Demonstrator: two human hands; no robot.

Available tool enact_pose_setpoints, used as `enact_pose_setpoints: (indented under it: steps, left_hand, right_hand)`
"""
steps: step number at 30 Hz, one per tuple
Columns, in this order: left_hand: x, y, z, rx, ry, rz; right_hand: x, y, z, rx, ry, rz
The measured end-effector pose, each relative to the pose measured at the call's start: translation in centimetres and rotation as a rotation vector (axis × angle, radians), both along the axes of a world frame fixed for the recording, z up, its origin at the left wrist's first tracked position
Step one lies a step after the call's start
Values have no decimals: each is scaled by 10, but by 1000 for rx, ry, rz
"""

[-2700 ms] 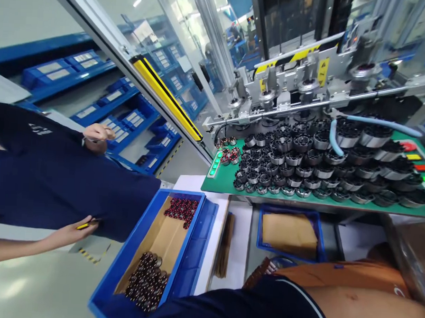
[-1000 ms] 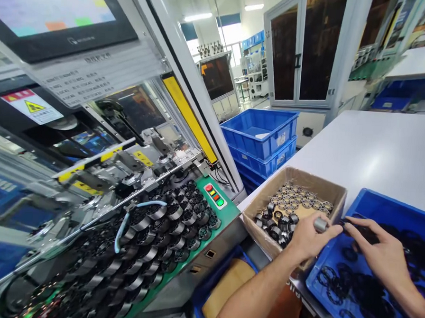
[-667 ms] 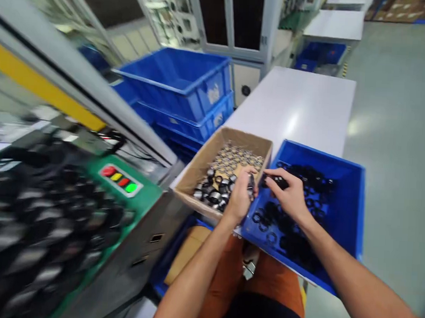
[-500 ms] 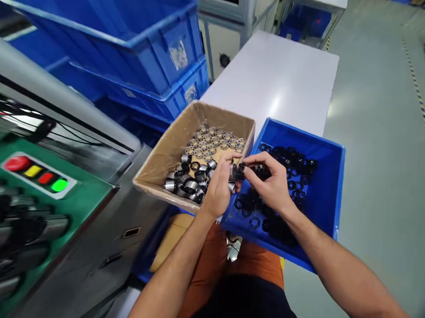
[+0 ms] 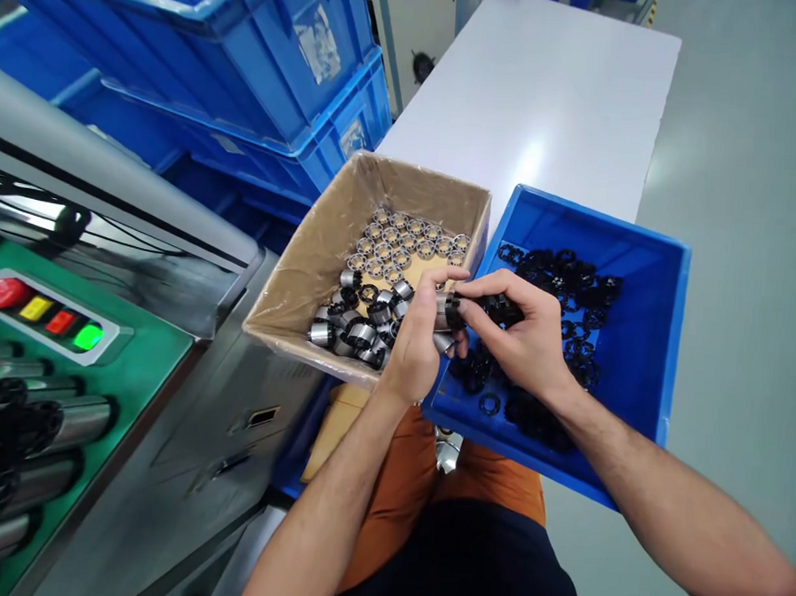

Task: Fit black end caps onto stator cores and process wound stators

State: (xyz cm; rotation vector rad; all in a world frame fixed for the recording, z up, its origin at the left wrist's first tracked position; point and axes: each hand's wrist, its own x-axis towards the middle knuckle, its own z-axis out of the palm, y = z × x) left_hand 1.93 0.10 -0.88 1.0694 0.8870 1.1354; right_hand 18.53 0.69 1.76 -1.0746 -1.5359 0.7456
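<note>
My left hand (image 5: 417, 339) is closed around a silver metal cylinder (image 5: 443, 311) with a black toothed end. The fingertips of my right hand (image 5: 520, 327) pinch the black plastic ring (image 5: 455, 312) at the cylinder's right end, and the two parts touch. Both hands hover where the cardboard box (image 5: 285, 274) meets the blue bin (image 5: 649, 347). Inside the box, silver cylinders with black ends (image 5: 360, 333) lie heaped near my left hand, behind them rows of bare metal rings (image 5: 401, 240). Many loose black rings (image 5: 489, 404) fill the bin under my right hand.
Stacked blue crates (image 5: 269, 69) rise at the upper left. A green machine panel (image 5: 157, 321) with coloured buttons (image 5: 43, 311) and more cylinders stands at the left. Behind the box and bin extends a white table (image 5: 549, 84).
The black ring now sits closer against the metal cylinder between my hands. My view has shifted nearer, so the box and bin look larger.
</note>
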Motion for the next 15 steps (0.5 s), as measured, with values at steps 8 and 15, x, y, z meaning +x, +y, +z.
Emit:
enact_pose_setpoints:
  steps: [8,15]
  left_hand:
    - [2,2,1,39,49,27]
    - [1,2,2,53,38,-6]
  right_hand:
    - [-6,-3,-4,-87,61,-27]
    - [-10,-5,-1,-179,152,-53]
